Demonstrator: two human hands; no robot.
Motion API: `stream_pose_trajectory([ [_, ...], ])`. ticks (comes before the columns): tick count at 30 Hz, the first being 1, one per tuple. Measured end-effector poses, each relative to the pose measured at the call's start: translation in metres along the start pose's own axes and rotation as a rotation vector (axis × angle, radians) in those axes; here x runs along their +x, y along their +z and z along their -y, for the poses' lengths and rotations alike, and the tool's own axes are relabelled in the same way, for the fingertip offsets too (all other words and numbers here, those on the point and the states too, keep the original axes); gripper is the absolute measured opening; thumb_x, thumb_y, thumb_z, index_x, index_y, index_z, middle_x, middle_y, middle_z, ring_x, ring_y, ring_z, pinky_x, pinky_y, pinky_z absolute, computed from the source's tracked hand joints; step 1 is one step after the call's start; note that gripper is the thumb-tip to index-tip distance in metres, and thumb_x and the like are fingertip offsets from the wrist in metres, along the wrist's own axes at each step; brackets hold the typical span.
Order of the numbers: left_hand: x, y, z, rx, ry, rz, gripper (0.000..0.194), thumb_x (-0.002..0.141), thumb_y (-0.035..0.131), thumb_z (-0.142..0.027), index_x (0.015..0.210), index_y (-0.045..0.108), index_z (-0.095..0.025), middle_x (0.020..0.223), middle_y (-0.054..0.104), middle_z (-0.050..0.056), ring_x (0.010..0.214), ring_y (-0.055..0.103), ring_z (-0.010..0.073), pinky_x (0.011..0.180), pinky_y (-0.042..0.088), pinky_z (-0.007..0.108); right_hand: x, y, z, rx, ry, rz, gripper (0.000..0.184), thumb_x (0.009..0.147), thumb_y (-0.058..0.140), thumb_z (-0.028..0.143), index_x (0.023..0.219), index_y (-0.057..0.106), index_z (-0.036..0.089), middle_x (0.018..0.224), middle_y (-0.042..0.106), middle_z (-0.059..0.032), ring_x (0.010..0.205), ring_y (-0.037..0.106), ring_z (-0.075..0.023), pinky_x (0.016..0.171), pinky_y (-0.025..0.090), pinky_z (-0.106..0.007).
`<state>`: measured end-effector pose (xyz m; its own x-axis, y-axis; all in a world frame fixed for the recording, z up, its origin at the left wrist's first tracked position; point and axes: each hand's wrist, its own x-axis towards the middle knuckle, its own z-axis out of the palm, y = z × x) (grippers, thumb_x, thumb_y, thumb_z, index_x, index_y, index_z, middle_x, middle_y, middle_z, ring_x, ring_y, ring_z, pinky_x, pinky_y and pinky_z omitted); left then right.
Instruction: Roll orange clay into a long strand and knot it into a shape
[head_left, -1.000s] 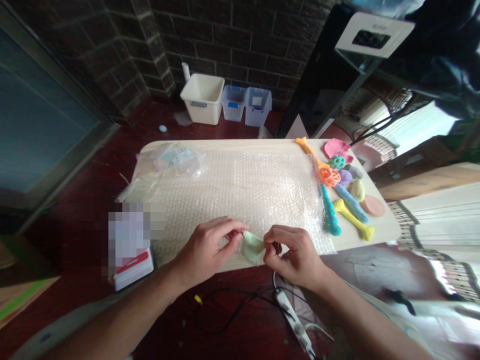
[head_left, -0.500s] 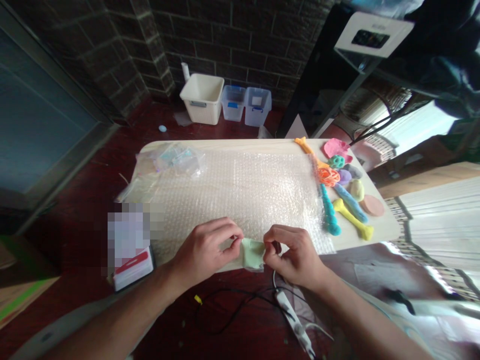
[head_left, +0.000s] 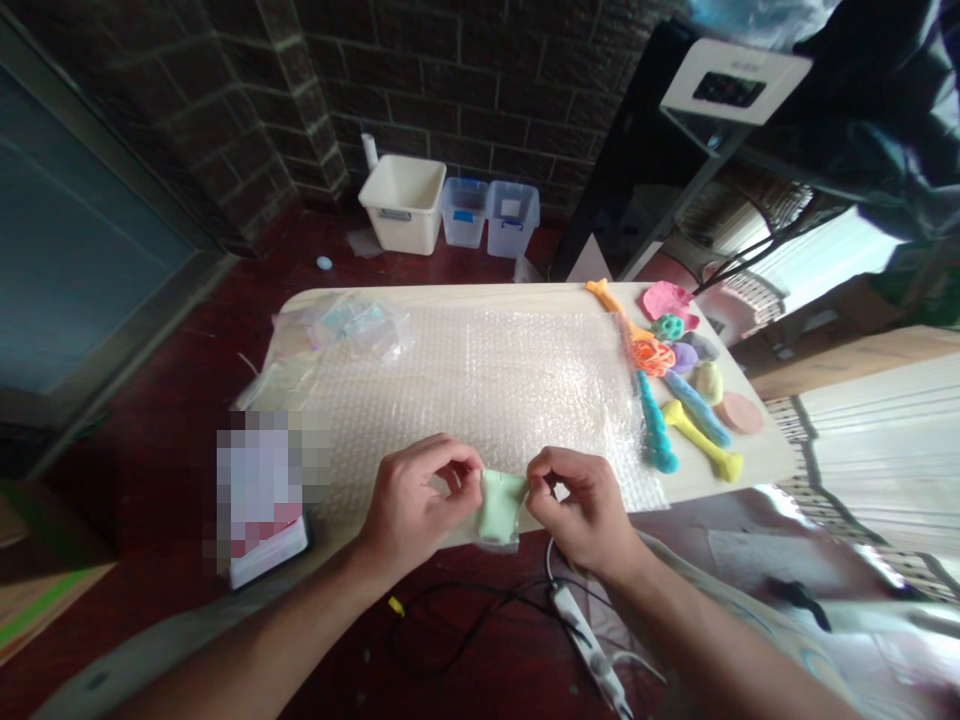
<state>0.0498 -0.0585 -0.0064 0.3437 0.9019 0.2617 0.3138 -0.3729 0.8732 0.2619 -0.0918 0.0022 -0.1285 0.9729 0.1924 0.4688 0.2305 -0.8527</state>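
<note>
A small clear packet of pale green clay hangs between my two hands over the table's front edge. My left hand pinches its upper left corner between thumb and forefinger. At the upper right corner, my right hand pinches it the same way. Beneath and beyond lies a sheet of bubble wrap on the pale wooden table. To the right are shaped clay pieces: a yellow bone-like piece, a teal one, a blue stick and an orange tangle.
Crumpled clear plastic bags lie at the table's back left. A box with a blurred top is by the left front edge. Storage bins stand on the floor by the wall. A power strip and cables lie below.
The green packet now hangs lower and shows more of its face, tilted slightly. Both hands keep their pinch on its upper corners. The view has shifted slightly.
</note>
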Motion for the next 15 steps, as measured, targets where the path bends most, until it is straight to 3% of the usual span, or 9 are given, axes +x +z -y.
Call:
stream_pose_trajectory([
  [5,-0.001,0.003,0.005,-0.232,-0.152,0.080,0.009,0.093,0.065,-0.023,0.087,0.067,-0.017,0.086,0.071,0.004,0.078,0.069,0.0154,0.070,0.055,0.023,0.001,-0.001,-0.002,-0.062,-0.067,-0.011,0.014,0.082,0.056,0.014,0.069,0.057,0.019,0.060,0.055,0.0030,0.053,0.050,-0.0095,0.053,0.038,-0.022],
  [10,-0.004,0.006,0.005,-0.567,-0.325,0.259,0.035,0.095,0.069,-0.038,0.124,0.066,-0.018,0.116,0.075,0.010,0.105,0.073,0.0218,0.090,0.058,0.030,-0.002,-0.001,-0.001,-0.114,-0.207,0.017,0.012,0.084,0.057,0.011,0.075,0.058,0.019,0.063,0.054,0.0034,0.053,0.049,-0.0091,0.054,0.037,-0.023],
  [15,-0.008,0.011,0.002,-0.531,-0.413,0.301,0.033,0.094,0.072,-0.041,0.114,0.077,-0.015,0.113,0.079,0.012,0.101,0.076,0.0245,0.088,0.059,0.031,-0.005,0.000,0.000,-0.128,-0.255,-0.031,0.013,0.086,0.058,0.010,0.076,0.058,0.019,0.064,0.055,0.0025,0.054,0.049,-0.0096,0.053,0.036,-0.023],
])
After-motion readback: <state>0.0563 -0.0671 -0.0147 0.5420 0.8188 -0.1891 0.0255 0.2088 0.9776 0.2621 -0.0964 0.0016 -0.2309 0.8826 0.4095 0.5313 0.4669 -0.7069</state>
